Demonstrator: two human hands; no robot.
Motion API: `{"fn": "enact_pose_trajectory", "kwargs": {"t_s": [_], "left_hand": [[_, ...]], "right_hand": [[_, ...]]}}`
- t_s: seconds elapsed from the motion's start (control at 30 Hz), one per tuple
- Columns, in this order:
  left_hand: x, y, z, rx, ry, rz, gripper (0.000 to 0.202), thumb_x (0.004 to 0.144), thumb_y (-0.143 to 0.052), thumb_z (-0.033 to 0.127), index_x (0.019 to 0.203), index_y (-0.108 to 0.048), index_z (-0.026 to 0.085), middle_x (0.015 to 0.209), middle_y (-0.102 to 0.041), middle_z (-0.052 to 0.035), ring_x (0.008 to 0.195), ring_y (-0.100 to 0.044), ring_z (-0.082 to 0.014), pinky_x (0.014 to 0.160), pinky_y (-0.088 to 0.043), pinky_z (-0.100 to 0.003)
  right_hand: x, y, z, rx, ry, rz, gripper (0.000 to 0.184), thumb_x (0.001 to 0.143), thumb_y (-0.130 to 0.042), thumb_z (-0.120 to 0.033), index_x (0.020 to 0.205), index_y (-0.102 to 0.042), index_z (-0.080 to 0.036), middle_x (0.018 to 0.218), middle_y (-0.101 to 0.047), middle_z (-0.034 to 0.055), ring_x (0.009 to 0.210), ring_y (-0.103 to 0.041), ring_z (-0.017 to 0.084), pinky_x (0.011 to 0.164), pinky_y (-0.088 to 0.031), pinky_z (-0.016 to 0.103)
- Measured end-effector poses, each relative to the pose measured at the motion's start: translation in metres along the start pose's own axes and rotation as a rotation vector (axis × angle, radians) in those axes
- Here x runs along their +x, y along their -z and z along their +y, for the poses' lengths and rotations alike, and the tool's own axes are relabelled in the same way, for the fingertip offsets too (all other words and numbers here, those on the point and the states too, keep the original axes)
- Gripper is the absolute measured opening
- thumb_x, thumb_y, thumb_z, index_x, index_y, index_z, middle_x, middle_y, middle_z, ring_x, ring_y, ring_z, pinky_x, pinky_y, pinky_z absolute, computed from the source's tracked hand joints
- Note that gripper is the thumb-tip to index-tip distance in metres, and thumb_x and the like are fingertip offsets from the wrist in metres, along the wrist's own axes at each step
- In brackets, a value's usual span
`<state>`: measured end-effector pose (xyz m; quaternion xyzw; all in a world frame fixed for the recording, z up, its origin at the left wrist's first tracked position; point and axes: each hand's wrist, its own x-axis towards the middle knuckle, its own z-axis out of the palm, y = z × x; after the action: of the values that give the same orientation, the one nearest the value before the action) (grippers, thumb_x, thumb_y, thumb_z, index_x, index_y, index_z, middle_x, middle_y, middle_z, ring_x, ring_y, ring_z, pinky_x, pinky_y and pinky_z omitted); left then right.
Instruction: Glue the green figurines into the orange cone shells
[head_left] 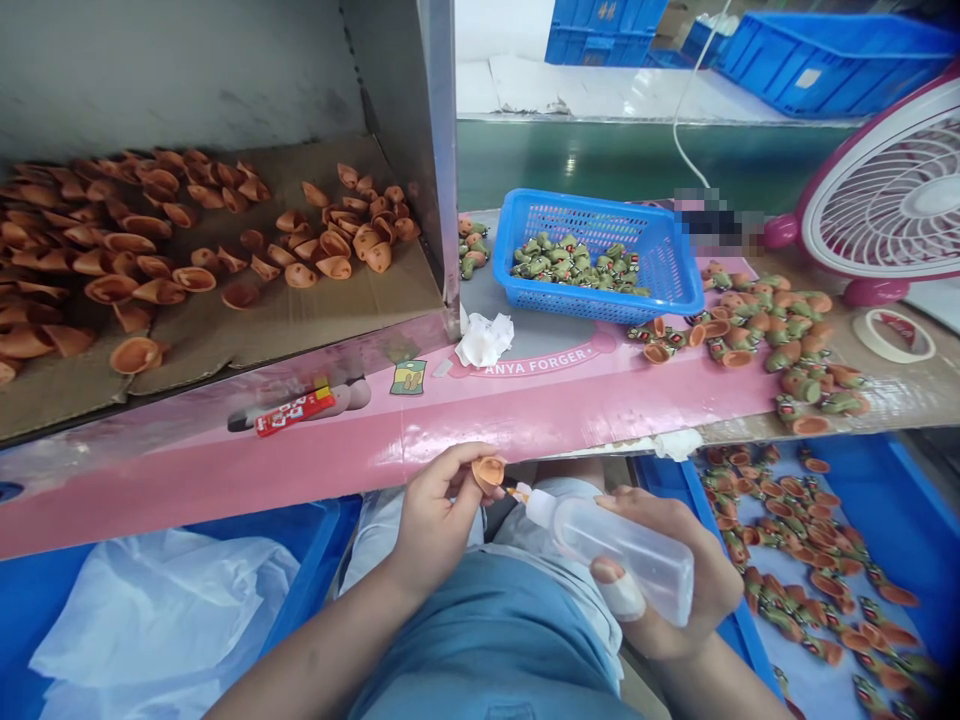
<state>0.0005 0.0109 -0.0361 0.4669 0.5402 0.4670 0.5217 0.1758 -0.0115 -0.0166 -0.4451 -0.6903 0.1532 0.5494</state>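
Observation:
Between the thumb and fingers of my left hand (442, 515) is a small orange cup-shaped piece (488, 473), its hollow side partly showing. My right hand (675, 560) is wrapped around a translucent squeeze bottle (622, 545), tilted so its narrow nozzle points left. The nozzle tip is at the orange piece's edge; whether it touches cannot be made out. Both hands are above my lap, in front of the pink table edge. A white cover is on one of my right fingers. The bottle's contents are hard to see.
Many orange pieces (135, 240) lie on cardboard in a box at left. A blue basket (600, 300) holds green pieces. Joined green-and-orange pieces (795, 330) lie beside a fan (892, 190) and tape roll (892, 335). More fill a blue bin (900, 500) at right. Crumpled tissue (484, 340) sits mid-table.

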Motion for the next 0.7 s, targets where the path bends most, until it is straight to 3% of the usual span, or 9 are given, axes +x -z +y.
{"fn": "enact_pose_trajectory", "kwargs": {"t_s": [0.7], "left_hand": [[-0.0004, -0.0013, 0.0012, -0.007, 0.033, -0.008, 0.013, 0.079, -0.05, 0.016, 0.089, -0.059, 0.017, 0.075, -0.067, -0.0009, 0.06, -0.063, -0.0102, 0.057, -0.052, -0.02]], "right_hand": [[0.0038, 0.001, 0.0017, -0.014, -0.049, 0.032, 0.03, 0.064, -0.065, -0.025, 0.091, -0.057, -0.013, 0.073, -0.061, 0.0033, 0.062, -0.057, 0.014, 0.046, -0.046, 0.023]]}}
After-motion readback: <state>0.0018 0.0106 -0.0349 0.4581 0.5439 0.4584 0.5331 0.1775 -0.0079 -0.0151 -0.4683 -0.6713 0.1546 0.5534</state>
